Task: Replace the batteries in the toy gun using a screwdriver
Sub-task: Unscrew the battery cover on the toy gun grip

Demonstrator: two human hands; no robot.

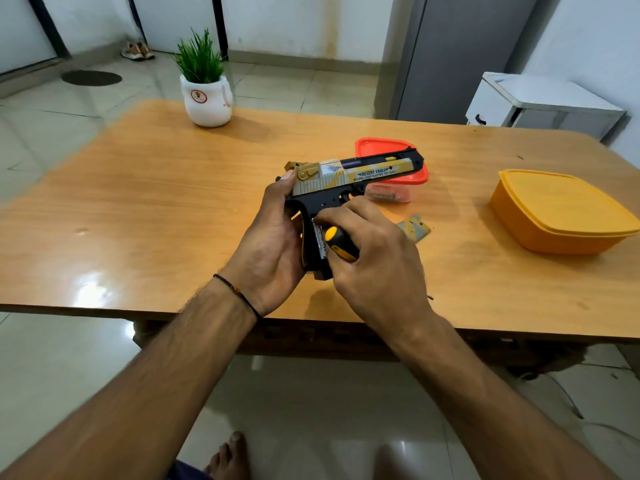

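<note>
You are partway through, by my reading. The toy gun is held above the middle of the table, barrel pointing away to your right and grip towards you. Your left hand wraps the back of the grip, thumb up by the rear of the slide. Your right hand is curled round the screwdriver, gripping its yellow-and-black handle while your fingertips reach onto the side of the grip. The tool's tip is hidden, so I cannot tell whether it sits in a screw. A camouflage-patterned cover lies loose on the table just beside your right hand, which suggests the compartment is already open. A silvery strip shows in the grip, and it may be a battery, though that is unclear. Swapping the cells, refitting the cover and tightening the screw look to be left. Counting: one toy gun, one screwdriver, one loose cover, two lidded tubs, namely a clear tub with a red lid behind the gun and a yellow tub well to the right, and one potted plant at the far edge. Small things lie inside the clear tub, but I cannot count them.
</note>
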